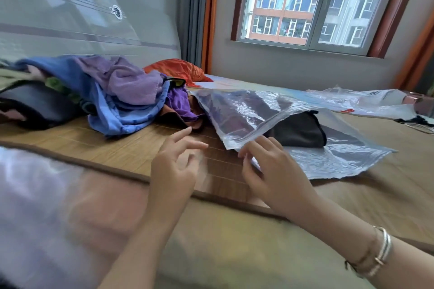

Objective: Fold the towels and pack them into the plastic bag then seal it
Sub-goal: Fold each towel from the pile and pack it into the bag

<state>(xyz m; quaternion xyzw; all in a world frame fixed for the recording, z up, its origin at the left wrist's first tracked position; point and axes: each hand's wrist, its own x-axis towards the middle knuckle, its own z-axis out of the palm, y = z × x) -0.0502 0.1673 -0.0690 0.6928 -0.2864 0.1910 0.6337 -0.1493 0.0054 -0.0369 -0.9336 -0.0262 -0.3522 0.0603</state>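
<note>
I am working at the mouth of the plastic bag (270,115), which is lying on the mat just ahead of my right hand (270,171). A dark folded towel (298,130) is already sitting inside it, beyond my right fingertips. My right hand is touching the near corner of the bag's upper flap, fingers bent loosely at the film; whether I am truly pinching it or only brushing it I cannot tell, since the view is blurred there. My left hand (176,162) is hovering open just to the left of that, fingers spread and relaxed, holding nothing and touching nothing.

To do this well, I am thinking I should be lifting the upper flap with my right hand and keeping the opening wide, so the next towel slides in flat on top of the dark one. The unfolded towels (126,91) are heaped ahead and to the left of my left hand, so that hand is the one placed to reach them. Both forearms are angling inward from the bottom edge, palms down, wrists low over the mat
</note>
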